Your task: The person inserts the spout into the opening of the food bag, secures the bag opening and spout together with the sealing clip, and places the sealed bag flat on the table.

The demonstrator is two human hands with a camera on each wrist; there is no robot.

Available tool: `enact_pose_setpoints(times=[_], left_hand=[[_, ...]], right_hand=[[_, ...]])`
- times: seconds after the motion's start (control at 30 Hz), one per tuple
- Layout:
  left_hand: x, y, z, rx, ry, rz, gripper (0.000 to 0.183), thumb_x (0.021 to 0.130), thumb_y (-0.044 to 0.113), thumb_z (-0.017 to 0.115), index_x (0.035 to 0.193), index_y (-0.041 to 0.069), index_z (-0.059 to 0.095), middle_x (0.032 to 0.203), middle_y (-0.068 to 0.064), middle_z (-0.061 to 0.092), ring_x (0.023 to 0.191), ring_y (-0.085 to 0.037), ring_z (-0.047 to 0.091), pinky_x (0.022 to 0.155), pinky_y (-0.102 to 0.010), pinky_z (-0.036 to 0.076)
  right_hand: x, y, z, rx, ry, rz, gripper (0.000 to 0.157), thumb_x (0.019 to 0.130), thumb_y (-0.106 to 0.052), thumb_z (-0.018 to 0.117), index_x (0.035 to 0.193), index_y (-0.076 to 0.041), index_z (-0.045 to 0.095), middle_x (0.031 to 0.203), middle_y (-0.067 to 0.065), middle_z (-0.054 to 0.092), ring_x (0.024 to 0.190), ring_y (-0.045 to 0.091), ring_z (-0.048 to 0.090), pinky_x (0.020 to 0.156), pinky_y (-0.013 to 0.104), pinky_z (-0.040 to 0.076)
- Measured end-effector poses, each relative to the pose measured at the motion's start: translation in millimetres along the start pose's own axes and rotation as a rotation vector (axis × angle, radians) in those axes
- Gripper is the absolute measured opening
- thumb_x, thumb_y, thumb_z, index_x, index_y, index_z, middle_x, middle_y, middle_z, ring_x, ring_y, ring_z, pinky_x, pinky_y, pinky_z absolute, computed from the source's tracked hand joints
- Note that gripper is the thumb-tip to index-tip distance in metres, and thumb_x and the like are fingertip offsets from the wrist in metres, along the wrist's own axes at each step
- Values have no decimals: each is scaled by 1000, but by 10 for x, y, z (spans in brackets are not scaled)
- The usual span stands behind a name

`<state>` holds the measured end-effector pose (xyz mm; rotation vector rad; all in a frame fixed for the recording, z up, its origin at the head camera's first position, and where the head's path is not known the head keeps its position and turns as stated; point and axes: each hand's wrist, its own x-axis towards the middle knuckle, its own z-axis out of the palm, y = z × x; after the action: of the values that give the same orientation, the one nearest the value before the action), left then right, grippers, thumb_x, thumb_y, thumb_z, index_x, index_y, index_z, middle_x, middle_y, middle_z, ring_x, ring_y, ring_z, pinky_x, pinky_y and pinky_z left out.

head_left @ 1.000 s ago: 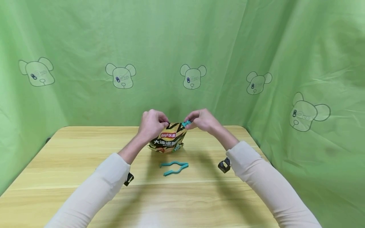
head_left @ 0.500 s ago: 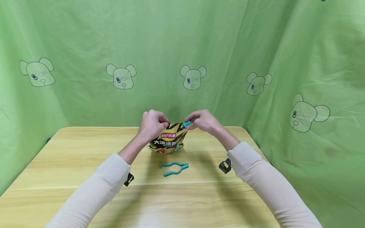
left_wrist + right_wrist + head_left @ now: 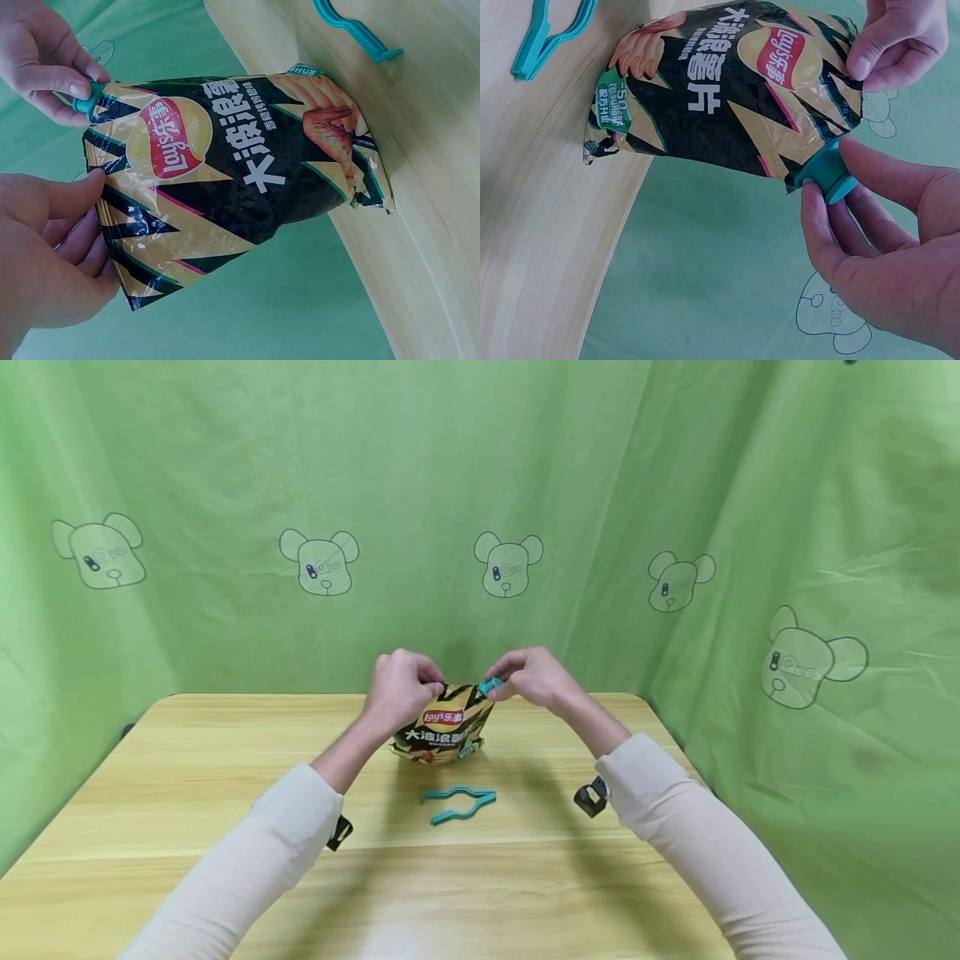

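Note:
A black-and-gold Lay's chip bag (image 3: 442,737) stands upright on the table. My left hand (image 3: 399,689) pinches its top edge between thumb and fingers, toward the left corner. With thumb and fingertips, my right hand (image 3: 536,677) grips a short teal spout-like piece (image 3: 829,171) at the bag's top right corner. The spout's flared outer end shows in the right wrist view; how far its other end reaches into the bag is hidden. In front of the bag, a teal hinged bag clip (image 3: 450,815) lies spread apart, with curved middles in both arms.
The wooden table (image 3: 225,793) ends just behind the bag. A green curtain (image 3: 420,468) printed with bear heads hangs at the back and sides. Black camera mounts sit at both wrists, including one by the right sleeve (image 3: 591,797).
Hardly anything differs. The right hand and the teal spout shift very slightly at the bag's corner, while the left hand, the bag and the clip stay in place.

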<state>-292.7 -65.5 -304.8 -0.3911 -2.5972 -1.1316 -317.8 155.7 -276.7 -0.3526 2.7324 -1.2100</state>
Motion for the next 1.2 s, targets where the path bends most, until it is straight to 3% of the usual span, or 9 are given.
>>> enact_pose_setpoints(times=[0.27, 0.5, 0.77, 1.03, 1.2], left_hand=[[7, 9, -6, 0, 1, 4, 7, 86, 1, 77, 92, 5, 79, 87, -10, 78, 76, -21, 74, 70, -29, 63], [5, 18, -4, -3, -1, 9, 7, 87, 1, 76, 92, 5, 79, 87, -10, 78, 77, -21, 74, 71, -29, 63], [-11, 6, -2, -5, 7, 20, 7, 87, 1, 76, 92, 4, 79, 86, -10, 78, 76, -21, 74, 71, -30, 63], [-4, 8, -4, -5, 3, 13, 6, 87, 2, 76, 92, 5, 79, 86, -9, 78, 76, -21, 74, 71, -30, 63], [-2, 9, -15, -2, 5, 14, 6, 87, 1, 76, 92, 5, 79, 87, -10, 78, 76, -21, 74, 71, -30, 63]], right_hand=[[6, 2, 8, -18, 7, 11, 31, 82, -11, 82, 111, -7, 73, 107, 10, 74, 103, 28, 66, 103, 48, 52], [-4, 17, 0, -14, -1, 16, 32, 83, -10, 81, 113, -5, 72, 103, 11, 74, 97, 29, 69, 94, 41, 56], [-13, 21, -15, -2, -26, 28, 40, 81, -11, 83, 119, -7, 70, 115, 11, 70, 108, 29, 63, 105, 48, 50], [-35, 39, -84, -20, -46, 39, 43, 85, -20, 81, 124, -8, 67, 116, 10, 70, 110, 29, 64, 106, 48, 49], [-58, 42, -124, -5, -59, 43, 43, 85, -18, 80, 124, -7, 66, 118, 12, 69, 111, 30, 64, 108, 50, 48]])
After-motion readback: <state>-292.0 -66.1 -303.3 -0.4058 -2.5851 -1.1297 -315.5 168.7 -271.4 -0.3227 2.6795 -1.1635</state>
